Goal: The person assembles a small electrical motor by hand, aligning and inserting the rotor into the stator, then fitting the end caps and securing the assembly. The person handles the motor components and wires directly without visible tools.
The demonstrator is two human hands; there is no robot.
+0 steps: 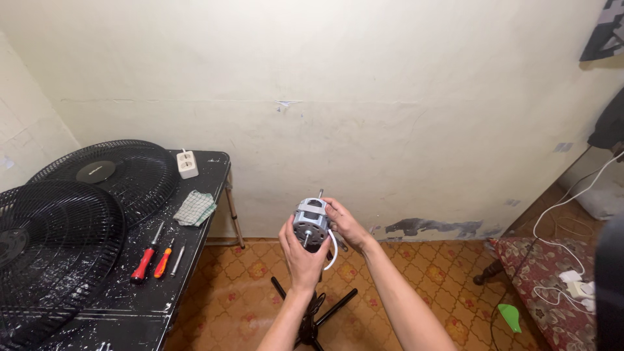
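A small grey fan motor (311, 221) with a metal shaft sticking out at both ends is held up in front of the wall. My left hand (300, 255) grips it from below and the left side. My right hand (344, 224) holds its right side and top. A white wire (334, 250) loops down from the motor between my hands. Below my hands stands a black fan stand (316, 316) with crossed legs on the floor.
A black paint-spattered table (195, 260) at left carries two black fan grilles (110, 172), two red screwdrivers (144, 259), a thin metal tool, a checked cloth (195, 208) and a white socket block (187, 164). At right are a patterned cushion (552, 279), white cables and a green scrap.
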